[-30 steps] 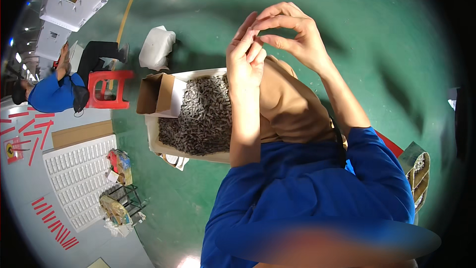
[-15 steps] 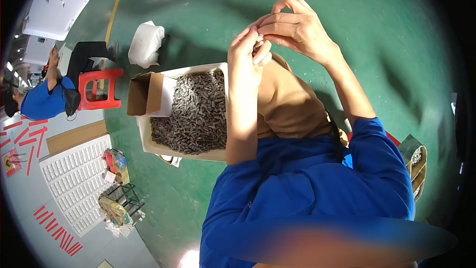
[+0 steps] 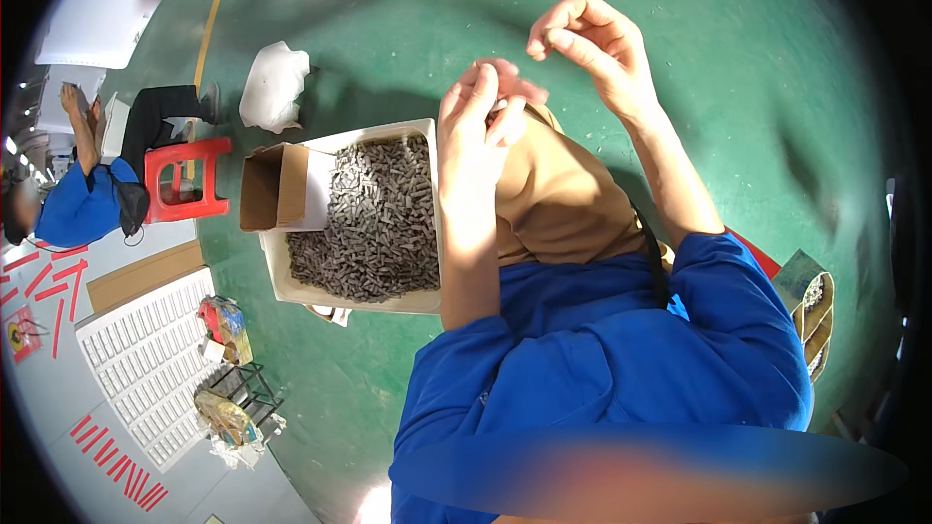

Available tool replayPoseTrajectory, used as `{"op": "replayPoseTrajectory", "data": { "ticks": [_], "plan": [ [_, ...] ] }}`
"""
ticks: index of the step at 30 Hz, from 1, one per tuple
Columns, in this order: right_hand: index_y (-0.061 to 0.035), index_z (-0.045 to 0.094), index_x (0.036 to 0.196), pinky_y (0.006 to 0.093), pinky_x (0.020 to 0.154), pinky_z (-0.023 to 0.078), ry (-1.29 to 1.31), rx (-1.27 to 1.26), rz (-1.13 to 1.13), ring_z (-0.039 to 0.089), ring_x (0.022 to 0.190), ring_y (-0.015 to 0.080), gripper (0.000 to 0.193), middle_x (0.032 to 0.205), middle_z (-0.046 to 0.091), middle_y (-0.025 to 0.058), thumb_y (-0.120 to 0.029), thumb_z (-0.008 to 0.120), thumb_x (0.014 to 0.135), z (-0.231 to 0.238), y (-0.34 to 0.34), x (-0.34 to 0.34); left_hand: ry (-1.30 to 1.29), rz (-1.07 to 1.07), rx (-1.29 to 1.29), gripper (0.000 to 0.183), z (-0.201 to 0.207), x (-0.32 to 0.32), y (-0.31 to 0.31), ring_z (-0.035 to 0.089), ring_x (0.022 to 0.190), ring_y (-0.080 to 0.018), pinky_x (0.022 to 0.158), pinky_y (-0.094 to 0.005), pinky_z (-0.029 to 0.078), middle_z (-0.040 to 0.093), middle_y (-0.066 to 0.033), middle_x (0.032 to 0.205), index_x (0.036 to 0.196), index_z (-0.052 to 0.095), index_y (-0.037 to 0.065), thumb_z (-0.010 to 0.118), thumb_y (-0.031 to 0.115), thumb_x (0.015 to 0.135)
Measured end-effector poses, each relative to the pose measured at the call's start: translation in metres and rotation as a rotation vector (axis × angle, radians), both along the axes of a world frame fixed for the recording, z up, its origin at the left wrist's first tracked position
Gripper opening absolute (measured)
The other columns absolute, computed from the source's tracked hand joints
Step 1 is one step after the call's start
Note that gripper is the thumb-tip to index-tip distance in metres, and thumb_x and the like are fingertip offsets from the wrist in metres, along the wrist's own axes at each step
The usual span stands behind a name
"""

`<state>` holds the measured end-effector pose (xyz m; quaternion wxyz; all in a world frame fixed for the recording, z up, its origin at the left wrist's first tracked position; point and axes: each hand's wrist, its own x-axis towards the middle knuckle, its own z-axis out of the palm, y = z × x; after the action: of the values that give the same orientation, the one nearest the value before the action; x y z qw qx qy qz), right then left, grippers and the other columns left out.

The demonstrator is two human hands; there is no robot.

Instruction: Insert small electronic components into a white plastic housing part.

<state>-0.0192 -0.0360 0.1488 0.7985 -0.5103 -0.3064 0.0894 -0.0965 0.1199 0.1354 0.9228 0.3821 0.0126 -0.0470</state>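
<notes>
My left hand (image 3: pixel 472 131) is raised above my thigh, its fingers curled round small grey pieces that show only in part. The fingertips there are smeared by motion. To the right and farther off, my right hand (image 3: pixel 600 50) is apart from it, thumb and forefinger pinched together. Whatever sits in that pinch is too small to make out. Beside my left forearm stands a white bin (image 3: pixel 282 277) heaped with small grey cylinder-like pieces (image 3: pixel 381 223). An open cardboard box (image 3: pixel 262 186) rests in the bin's far left corner.
A white bag (image 3: pixel 275 87) lies on the green floor beyond the bin. At left a person in blue (image 3: pixel 87 199) is by a red stool (image 3: pixel 186 184). A white slotted panel (image 3: pixel 146 369) and a wire rack (image 3: pixel 254 393) are lower left. A divided container (image 3: pixel 817 315) stands at right.
My right hand has drawn away from my left, up and to the right, where before the two hands met at the fingertips. The left hand's fingers have loosened a little.
</notes>
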Motion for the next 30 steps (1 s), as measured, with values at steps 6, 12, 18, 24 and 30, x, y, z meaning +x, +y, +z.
{"op": "replayPoseTrajectory", "data": {
  "ticks": [6, 12, 18, 24, 30],
  "plan": [
    [-0.0004, 0.058, 0.091, 0.0215, 0.069, 0.047, 0.065, -0.030, 0.041, 0.057, 0.075, 0.0080, 0.010, 0.082, 0.060, 0.0037, -0.007, 0.062, 0.085, -0.004, -0.005, -0.017, -0.123, -0.027, 0.084, 0.031, 0.012, -0.012, -0.005, 0.026, 0.043, -0.0026, 0.039, -0.0176, 0.023, 0.039, 0.0016, 0.058, 0.108, 0.052, 0.000, 0.036, 0.025, 0.099],
    [0.0001, 0.062, 0.087, 0.0207, 0.065, 0.047, 0.105, 0.074, 0.102, 0.057, 0.071, 0.0073, 0.011, 0.079, 0.062, 0.0028, -0.001, 0.067, 0.077, -0.003, -0.011, -0.023, -0.178, -0.040, 0.075, 0.024, 0.015, -0.011, -0.008, 0.025, 0.043, -0.0030, 0.037, -0.0173, 0.020, 0.039, 0.0014, 0.060, 0.109, 0.046, 0.002, 0.037, 0.022, 0.099],
    [0.0006, 0.064, 0.083, 0.0209, 0.064, 0.047, -0.008, 0.053, 0.052, 0.057, 0.071, 0.0082, 0.012, 0.077, 0.060, 0.0035, 0.005, 0.069, 0.073, 0.021, -0.019, -0.026, 0.004, 0.137, 0.057, 0.020, 0.023, 0.022, 0.009, 0.037, 0.051, -0.0026, 0.040, -0.0149, 0.025, 0.057, -0.0059, 0.078, 0.106, 0.052, 0.002, 0.044, 0.013, 0.092],
    [0.0009, 0.065, 0.084, 0.0217, 0.065, 0.047, -0.232, -0.042, -0.275, 0.056, 0.073, 0.0084, 0.011, 0.080, 0.060, 0.0029, 0.002, 0.070, 0.074, 0.047, -0.030, -0.016, -0.118, 0.064, 0.022, 0.029, 0.036, 0.080, 0.010, 0.030, 0.047, -0.0036, 0.042, -0.0176, 0.024, 0.058, -0.0078, 0.083, 0.109, 0.053, -0.005, 0.045, 0.008, 0.084],
    [0.0001, 0.064, 0.083, 0.0235, 0.068, 0.047, -0.594, -0.402, -0.754, 0.059, 0.073, 0.0109, 0.010, 0.077, 0.063, 0.0027, 0.000, 0.069, 0.074, 0.074, -0.036, 0.020, -0.131, -0.067, -0.020, 0.018, 0.048, 0.120, 0.006, 0.033, 0.047, -0.0061, 0.042, -0.0183, 0.025, 0.058, -0.0123, 0.079, 0.092, 0.057, -0.006, 0.048, 0.002, 0.078]
  ]
}}
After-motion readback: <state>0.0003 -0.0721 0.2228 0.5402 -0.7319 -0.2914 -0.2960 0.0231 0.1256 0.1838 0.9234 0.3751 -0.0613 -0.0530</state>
